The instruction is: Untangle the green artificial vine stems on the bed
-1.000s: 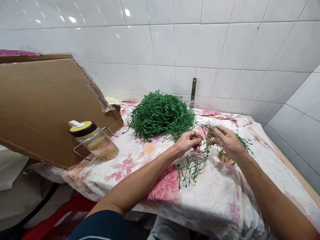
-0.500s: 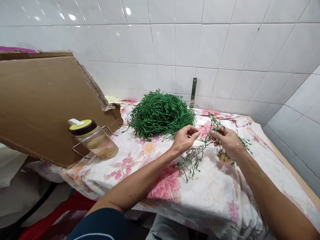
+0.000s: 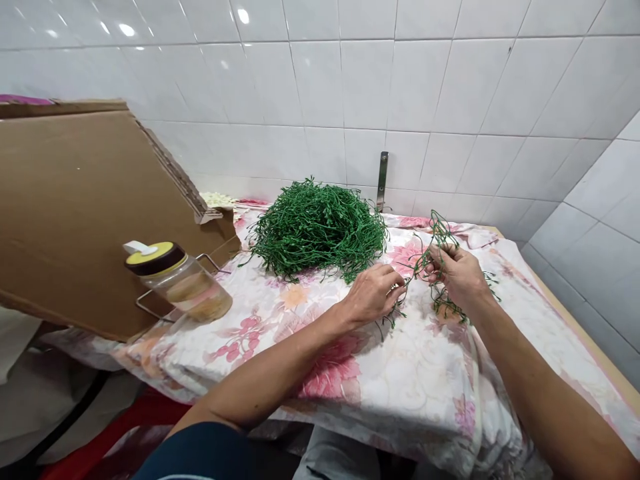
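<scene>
My left hand (image 3: 373, 293) rests low on the floral cloth (image 3: 430, 387), fingers curled round thin green plastic sprigs (image 3: 397, 310). A little to the right, my right hand (image 3: 457, 273) is closed on another bunch of green sprigs (image 3: 437, 233), whose tips stick up above the fingers and trail down to the cloth. A big heap of the same green sprigs (image 3: 317, 230) lies just behind my left hand, near the wall.
A large cardboard sheet (image 3: 85, 207) leans at the left. In front of it lies a jar with a yellow and brown lid (image 3: 175, 280) in a wire holder. White tiled walls close the back and right. A metal bracket (image 3: 383, 180) hangs on the back wall.
My left hand has dropped down to the cloth and closed on the hanging sprigs. My right hand has lifted its bunch slightly, so the tips now stand higher.
</scene>
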`<state>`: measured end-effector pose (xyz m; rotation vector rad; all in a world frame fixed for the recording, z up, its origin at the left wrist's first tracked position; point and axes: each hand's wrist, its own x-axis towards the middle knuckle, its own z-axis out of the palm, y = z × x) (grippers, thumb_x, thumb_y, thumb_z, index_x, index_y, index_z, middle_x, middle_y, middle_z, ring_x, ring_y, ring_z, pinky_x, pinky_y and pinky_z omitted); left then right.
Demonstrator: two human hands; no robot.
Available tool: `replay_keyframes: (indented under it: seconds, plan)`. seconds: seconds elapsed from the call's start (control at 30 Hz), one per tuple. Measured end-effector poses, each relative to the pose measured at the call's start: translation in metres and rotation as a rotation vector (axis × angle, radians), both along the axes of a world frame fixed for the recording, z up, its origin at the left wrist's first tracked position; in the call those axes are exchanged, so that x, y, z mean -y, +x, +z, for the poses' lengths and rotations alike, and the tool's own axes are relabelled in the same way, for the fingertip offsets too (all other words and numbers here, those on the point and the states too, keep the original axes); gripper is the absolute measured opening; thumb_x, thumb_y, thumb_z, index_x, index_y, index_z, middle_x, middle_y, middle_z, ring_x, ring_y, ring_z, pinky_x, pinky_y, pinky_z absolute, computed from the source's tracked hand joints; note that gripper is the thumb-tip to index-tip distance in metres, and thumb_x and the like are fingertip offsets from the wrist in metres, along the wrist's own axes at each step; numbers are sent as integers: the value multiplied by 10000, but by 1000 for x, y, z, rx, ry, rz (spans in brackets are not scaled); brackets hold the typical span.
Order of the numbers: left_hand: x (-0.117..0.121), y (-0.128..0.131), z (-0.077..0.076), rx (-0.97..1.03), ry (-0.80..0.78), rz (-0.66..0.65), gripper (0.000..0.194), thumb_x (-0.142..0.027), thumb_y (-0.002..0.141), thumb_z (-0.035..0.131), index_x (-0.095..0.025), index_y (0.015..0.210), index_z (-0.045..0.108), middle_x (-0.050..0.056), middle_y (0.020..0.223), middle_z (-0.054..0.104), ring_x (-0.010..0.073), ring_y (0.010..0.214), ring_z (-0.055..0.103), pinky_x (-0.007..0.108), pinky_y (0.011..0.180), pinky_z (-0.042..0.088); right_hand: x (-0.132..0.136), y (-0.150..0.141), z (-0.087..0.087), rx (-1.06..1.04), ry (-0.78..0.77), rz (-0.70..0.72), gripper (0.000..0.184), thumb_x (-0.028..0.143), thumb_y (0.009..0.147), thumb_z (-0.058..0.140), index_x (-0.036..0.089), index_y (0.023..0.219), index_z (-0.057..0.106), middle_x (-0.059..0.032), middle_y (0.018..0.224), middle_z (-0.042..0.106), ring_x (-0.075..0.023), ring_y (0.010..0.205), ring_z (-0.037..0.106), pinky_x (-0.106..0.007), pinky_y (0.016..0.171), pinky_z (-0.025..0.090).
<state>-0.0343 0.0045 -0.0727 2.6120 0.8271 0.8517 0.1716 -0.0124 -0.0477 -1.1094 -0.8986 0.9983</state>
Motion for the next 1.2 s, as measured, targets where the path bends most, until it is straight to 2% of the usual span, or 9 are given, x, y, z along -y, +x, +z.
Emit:
replay_keyframes:
  seconds: [0.17,0.33,0.47,0.57,0.67,0.8,0.9,1.07,1.2]
  plan:
    - [4,1,2,-40,-65,-16,164,-312,888,664,-211,1000,729,102,930,670,244,894,597,328,823,430,1,-4,1,-36,-10,65,544,561,569,929,201,725,551,48,590,553,-110,489,585,-211,385,506]
    - [1,-3,7,46,-100,18,185,-238,916,578,-194,884,755,78,802,682,201,771,598,293,742,411,4,1,9,41,108,-88,495,541,608,912,202,765,588,57,585,550,-91,440,526,-215,366,468]
    - [-4,-7,15,192,-365,41,232,-324,914,601,-168,855,762,41,720,685,150,637,562,262,620,374,6,7,13,132,198,-153,430,506,675,884,203,831,622,43,647,573,-97,445,524,-232,367,471]
    - [-4,-4,18,364,-662,16,273,-399,863,674,-134,847,739,47,718,688,134,627,581,241,598,392,4,6,9,116,204,-83,433,524,707,861,202,869,621,25,704,592,-114,511,586,-232,406,518]
    - [-1,2,18,511,-881,-29,331,-437,773,766,-117,815,693,51,703,674,123,603,585,241,593,434,2,0,3,110,170,13,471,535,715,856,197,953,631,-4,826,638,-147,682,672,-264,547,619]
    - [2,6,17,590,-958,-59,413,-483,677,838,-117,748,660,1,629,582,107,546,533,242,539,429,5,-4,-4,184,79,213,579,513,760,831,228,1224,633,-86,1191,669,-225,995,694,-369,746,670]
    - [1,7,14,620,-931,-33,413,-482,686,838,-111,731,661,-13,627,552,85,549,494,227,537,379,9,-1,-6,391,19,258,607,505,790,805,236,1309,643,-139,1345,635,-282,1052,690,-385,715,663]
    - [-5,9,7,717,-910,25,387,-458,711,832,-109,718,663,-18,614,547,73,558,460,227,552,336,15,0,-1,876,209,-1,321,465,909,674,221,1101,752,-123,1168,734,-283,996,697,-434,846,592]
    - [-11,10,2,745,-1003,35,410,-473,673,855,-106,739,683,5,627,610,90,565,520,237,580,377,16,-3,0,930,253,138,217,429,922,660,237,966,751,-65,960,774,-232,857,708,-387,788,574]
